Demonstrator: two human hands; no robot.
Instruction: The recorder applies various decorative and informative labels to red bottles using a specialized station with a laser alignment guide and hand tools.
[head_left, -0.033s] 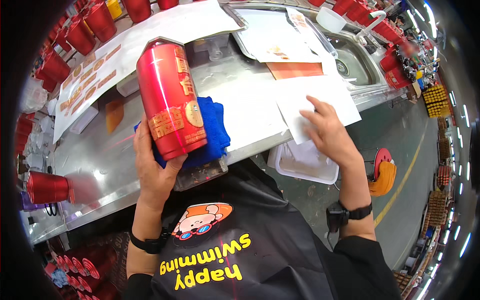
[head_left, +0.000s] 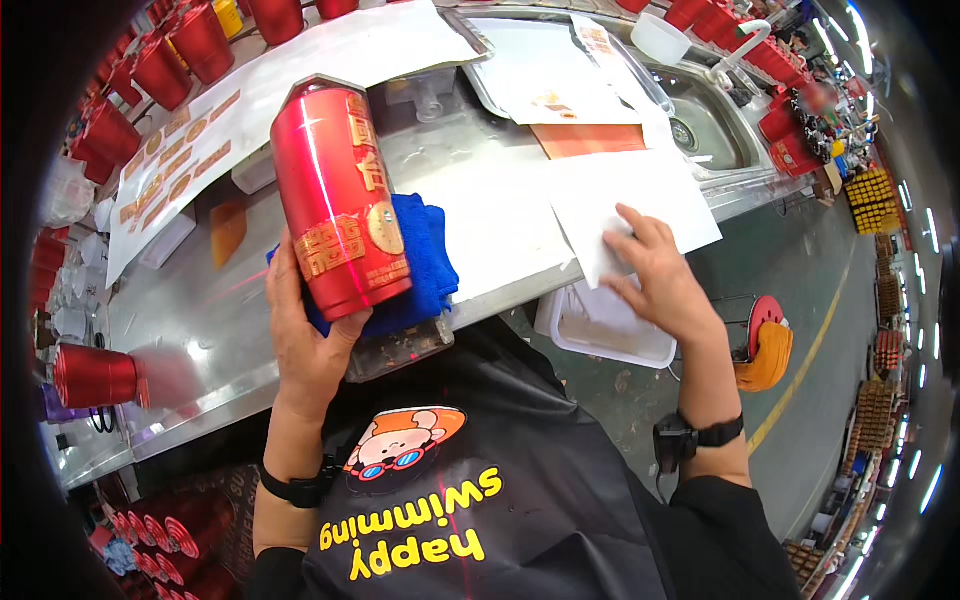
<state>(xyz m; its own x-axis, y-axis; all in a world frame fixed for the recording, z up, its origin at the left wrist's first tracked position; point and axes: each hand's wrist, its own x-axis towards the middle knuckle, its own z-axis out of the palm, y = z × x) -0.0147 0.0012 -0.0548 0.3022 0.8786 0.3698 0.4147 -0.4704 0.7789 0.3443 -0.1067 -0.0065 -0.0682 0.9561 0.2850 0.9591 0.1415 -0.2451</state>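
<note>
1. Edges: the steel table's (head_left: 225, 318) front lip slants up from lower left to right. The red container (head_left: 325, 190) sits tilted in the left hand (head_left: 305, 340), its near end just inside that lip.
2. A clear box (head_left: 400, 352) pokes past the lip under the blue cloth (head_left: 432, 255); the cloth shows on both sides of the container.
3. Room: hands are well apart, with table lip and apron (head_left: 560, 480) between them. Bare steel runs left of the container, toward a second red container (head_left: 95, 375) lying on its side near the left end.
4. White sheet (head_left: 670, 195) overhangs the lip on the right; a white tub (head_left: 605, 335) is below it, off the table.
5. Surface: shiny steel, strong glare mid-table. Long sheet with gold decals (head_left: 172, 165) along the back left, rows of red containers (head_left: 200, 45) behind it. Papered tray (head_left: 485, 85) at the back, sink (head_left: 705, 120) to its right.
6. Room beyond: greenish floor (head_left: 815, 265) with a yellow line, orange cloth (head_left: 765, 360) on a stool, racks along the far right.
7. Left: wrapped around the container's lower end, thumb by the base, decorated side facing up.
8. Right hand (head_left: 660, 285): grips nothing visible, fingers spread and slightly bent toward the sheet. Can't tell if the fingertips touch it; white-on-white hides the contact.
</note>
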